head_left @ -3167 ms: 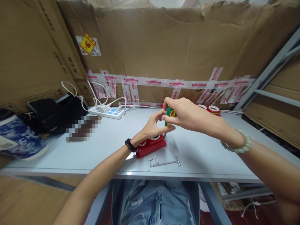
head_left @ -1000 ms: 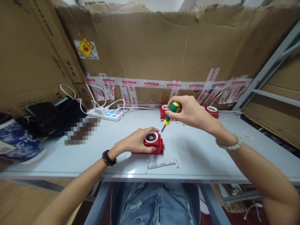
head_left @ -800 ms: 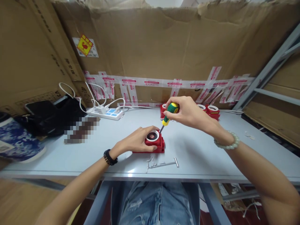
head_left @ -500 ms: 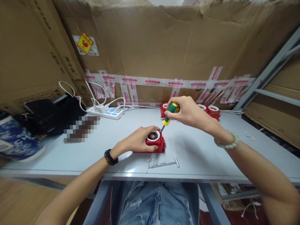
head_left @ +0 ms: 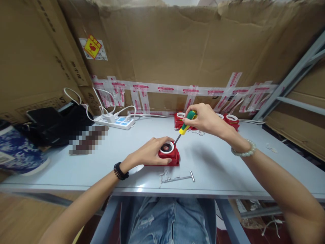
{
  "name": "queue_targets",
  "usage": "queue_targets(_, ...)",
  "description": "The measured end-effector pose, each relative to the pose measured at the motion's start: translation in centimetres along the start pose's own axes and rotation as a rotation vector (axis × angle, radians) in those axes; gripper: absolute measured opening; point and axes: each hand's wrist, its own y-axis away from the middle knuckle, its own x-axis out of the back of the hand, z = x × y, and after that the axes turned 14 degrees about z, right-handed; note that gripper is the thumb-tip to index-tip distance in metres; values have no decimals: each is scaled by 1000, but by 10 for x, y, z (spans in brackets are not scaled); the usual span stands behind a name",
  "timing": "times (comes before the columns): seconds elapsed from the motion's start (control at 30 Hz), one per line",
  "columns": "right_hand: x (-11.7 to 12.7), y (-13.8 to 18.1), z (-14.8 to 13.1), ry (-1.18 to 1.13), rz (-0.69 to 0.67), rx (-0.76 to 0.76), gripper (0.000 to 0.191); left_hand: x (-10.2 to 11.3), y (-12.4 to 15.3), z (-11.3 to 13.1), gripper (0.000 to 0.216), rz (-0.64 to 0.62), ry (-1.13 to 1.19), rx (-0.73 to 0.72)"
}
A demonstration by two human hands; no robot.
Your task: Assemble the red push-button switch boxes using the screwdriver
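My left hand [head_left: 149, 151] is wrapped over a red plastic housing [head_left: 175, 159] that lies on the table, thumb along its near side and fingers on the far side. A white ring [head_left: 173, 149] with a dark round centre sits on top of the housing. In my right hand [head_left: 205, 118] is a green and yellow screwdriver [head_left: 188, 121], gripped by its handle and tilted. Its metal shaft points down to the housing's far right corner, beside the ring. Whether the tip sits in a screw is too small to tell.
A metal T-shaped tool [head_left: 177, 178] lies near the front edge with small bits beside it. More red housings [head_left: 179, 124] with white rings stand at the back. On the left are a power strip [head_left: 119, 122], a black bag [head_left: 61, 125] and a blue-white container [head_left: 20, 149].
The screwdriver handle has tilted and shifted slightly right with my right hand. My left hand keeps its hold on the red housing, which stays nearly in place.
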Motion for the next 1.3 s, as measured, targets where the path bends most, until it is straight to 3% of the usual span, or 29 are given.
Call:
queue_targets(0.33,-26,7,-32,408,83,319,18,-4,1,8,61,32,4,52)
queue_targets(0.47,-26,5,-30,408,37,367,14,-5,-16,15,38,254,168,91)
queue_targets(0.63,-22,6,-28,417,53,340,18,-25,-42,21,24,508,320,149)
queue_targets(0.8,-16,7,-33,530,16,314,36,-31,-45,20,34,480,518,151)
queue_targets(0.97,-3,3,-28,369,-124,351,19,-28,-44,16,30,439,601,117)
queue_targets(1.17,11,-10,-26,200,-337,372,15,-26,-41,19,33,403,580,102)
queue_targets(1.3,12,-9,-33,346,-303,322,20,-28,-41,15,30,385,617,114)
